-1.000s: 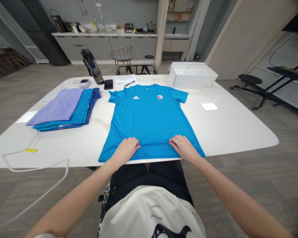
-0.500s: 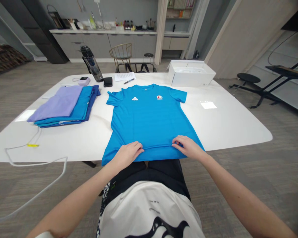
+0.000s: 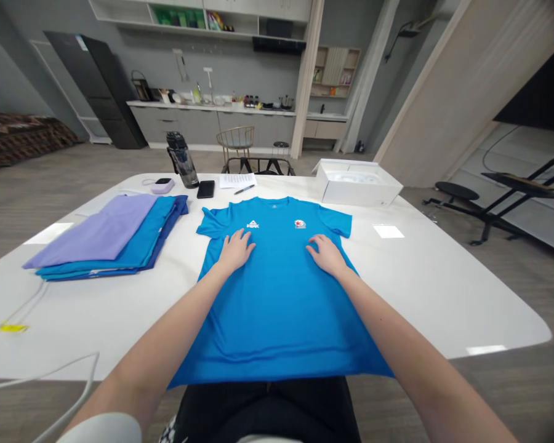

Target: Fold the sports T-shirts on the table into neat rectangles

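A blue T-shirt (image 3: 279, 295) lies spread front side up on the white table (image 3: 434, 277), its collar away from me and its hem at the near edge. My left hand (image 3: 235, 249) rests on the chest below the white logo, fingers apart. On the other side of the chest, just under the round badge, my right hand (image 3: 327, 253) touches the cloth with its fingers apart. Neither hand holds anything. To the left is a stack of folded clothes (image 3: 96, 237), lilac on top and blue beneath.
Along the far side stand a dark bottle (image 3: 183, 161), a lilac case (image 3: 162, 186), a black wallet-like item (image 3: 205, 189), a paper sheet (image 3: 237, 179) with a pen (image 3: 244, 189), and an open white box (image 3: 357, 184). A white cable (image 3: 69, 363) crosses the near left.
Both hands have let go of the cloth near the hem and moved up to the chest, their fingers now apart. The view has tilted upward, showing more of the kitchen.
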`<state>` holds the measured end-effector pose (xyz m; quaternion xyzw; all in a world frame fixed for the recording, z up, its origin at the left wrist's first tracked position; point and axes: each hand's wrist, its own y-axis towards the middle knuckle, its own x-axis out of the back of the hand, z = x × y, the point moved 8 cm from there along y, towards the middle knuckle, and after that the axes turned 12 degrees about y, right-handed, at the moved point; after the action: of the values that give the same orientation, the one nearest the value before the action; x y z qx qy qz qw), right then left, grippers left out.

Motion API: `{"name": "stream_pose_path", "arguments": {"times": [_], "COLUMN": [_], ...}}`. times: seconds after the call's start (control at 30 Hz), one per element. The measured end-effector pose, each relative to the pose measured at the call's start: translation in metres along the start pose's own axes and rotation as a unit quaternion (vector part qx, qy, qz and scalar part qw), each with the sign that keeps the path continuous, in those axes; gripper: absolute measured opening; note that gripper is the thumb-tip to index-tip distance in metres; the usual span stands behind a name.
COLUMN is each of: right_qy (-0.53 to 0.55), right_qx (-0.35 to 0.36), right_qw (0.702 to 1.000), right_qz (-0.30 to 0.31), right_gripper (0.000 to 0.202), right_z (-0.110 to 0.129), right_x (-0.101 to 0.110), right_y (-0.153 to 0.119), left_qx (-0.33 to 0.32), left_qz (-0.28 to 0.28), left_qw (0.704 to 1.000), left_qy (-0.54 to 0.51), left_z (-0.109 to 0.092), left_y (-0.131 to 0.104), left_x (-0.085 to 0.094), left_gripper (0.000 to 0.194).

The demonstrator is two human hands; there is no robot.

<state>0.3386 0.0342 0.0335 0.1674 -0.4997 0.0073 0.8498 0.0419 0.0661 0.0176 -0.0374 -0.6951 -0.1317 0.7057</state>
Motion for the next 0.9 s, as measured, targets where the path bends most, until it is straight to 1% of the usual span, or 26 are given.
{"name": "stream_pose_path", "arguments": {"times": [0.1,0.2,0.3,0.37,0.43,0.5,0.57,0.63,0.7,0.77,0.83,0.9], "right_qy": [-0.026,-0.038,-0.026,-0.017,-0.015,-0.022,-0.035,-0.045,-0.049,-0.054,-0.069,-0.089], "right_qx": [-0.025,-0.069,-0.107,-0.129,-0.149,-0.166,-0.176,-0.176,-0.165,-0.148,-0.145,-0.159], "right_qw": [0.999,0.997,0.993,0.989,0.986,0.981,0.978,0.977,0.981,0.987,0.987,0.982], "right_qz": [-0.008,0.010,0.044,0.063,0.078,0.094,0.107,0.111,0.093,0.041,-0.017,-0.046], "right_gripper": [0.040,0.052,0.060,0.063,0.065,0.066,0.067,0.069,0.067,0.061,0.054,0.050], "right_z": [-0.013,-0.026,-0.035,-0.043,-0.053,-0.064,-0.075,-0.082,-0.084,-0.086,-0.091,-0.100], "right_x": [-0.011,-0.024,-0.041,-0.052,-0.062,-0.070,-0.077,-0.081,-0.080,-0.071,-0.059,-0.050], "right_y": [0.044,0.086,0.125,0.147,0.166,0.182,0.195,0.206,0.216,0.225,0.232,0.238], "left_qx": [0.036,0.058,0.089,0.107,0.120,0.126,0.128,0.133,0.134,0.142,0.159,0.162], "left_qz": [0.009,0.004,0.008,0.031,0.068,0.098,0.108,0.099,0.075,0.031,-0.015,-0.028], "left_qw": [0.999,0.998,0.996,0.994,0.990,0.987,0.985,0.986,0.988,0.989,0.987,0.986], "left_qy": [0.005,0.014,0.011,-0.006,-0.024,-0.030,-0.028,-0.026,-0.023,-0.015,-0.001,0.010], "left_z": [0.012,0.025,0.046,0.064,0.081,0.094,0.102,0.106,0.109,0.114,0.124,0.129], "left_y": [0.040,0.077,0.112,0.132,0.149,0.161,0.170,0.177,0.184,0.192,0.199,0.209], "left_x": [-0.011,-0.016,-0.021,-0.027,-0.036,-0.045,-0.050,-0.053,-0.053,-0.047,-0.040,-0.037], "left_gripper": [0.059,0.064,0.065,0.066,0.068,0.070,0.069,0.066,0.062,0.058,0.054,0.053]}}
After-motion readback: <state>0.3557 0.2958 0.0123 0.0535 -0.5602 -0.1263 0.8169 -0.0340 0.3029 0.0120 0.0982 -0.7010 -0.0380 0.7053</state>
